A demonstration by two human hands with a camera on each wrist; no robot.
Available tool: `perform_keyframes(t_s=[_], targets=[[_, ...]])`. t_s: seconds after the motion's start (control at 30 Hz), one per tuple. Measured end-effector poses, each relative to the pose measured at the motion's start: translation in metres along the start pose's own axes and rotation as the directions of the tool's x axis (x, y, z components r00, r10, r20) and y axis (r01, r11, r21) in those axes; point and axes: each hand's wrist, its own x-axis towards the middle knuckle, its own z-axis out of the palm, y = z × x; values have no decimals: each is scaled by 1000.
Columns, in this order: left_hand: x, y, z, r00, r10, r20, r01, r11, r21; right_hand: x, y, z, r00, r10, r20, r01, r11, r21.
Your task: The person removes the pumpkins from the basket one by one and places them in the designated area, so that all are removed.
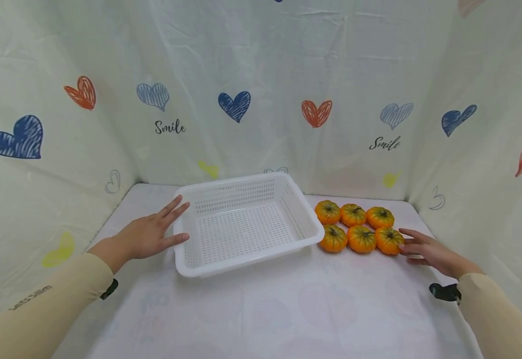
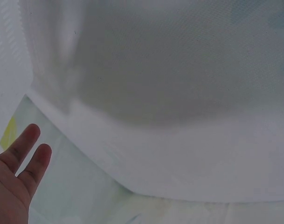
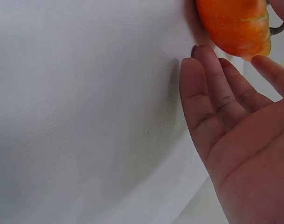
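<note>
Several small orange pumpkins with green tops stand in two rows on the right of the table in the head view. My right hand [image 1: 429, 252] is beside the pumpkin at the near right [image 1: 389, 241], its fingertips right at that pumpkin's side. In the right wrist view the fingers [image 3: 215, 84] are extended next to the orange pumpkin [image 3: 235, 25], not curled round it. A white perforated plastic basket [image 1: 248, 259] sits left of the pumpkins with nothing inside. My left hand [image 1: 150, 234] is spread over the basket's left rim, fingers straight.
The table [image 1: 283, 304] has a white cover. Pale sheeting [image 1: 269, 144] printed with hearts encloses it at the back and both sides. The basket's right rim comes close against the nearest pumpkins.
</note>
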Motion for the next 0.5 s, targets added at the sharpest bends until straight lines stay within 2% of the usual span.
perform_keyframes(t_s=[0.5], targets=[[-1,-3,3,1000,13,-13,-13,1000,-18,-3,-3,-1,1000,7,14,-7,1000,-11]])
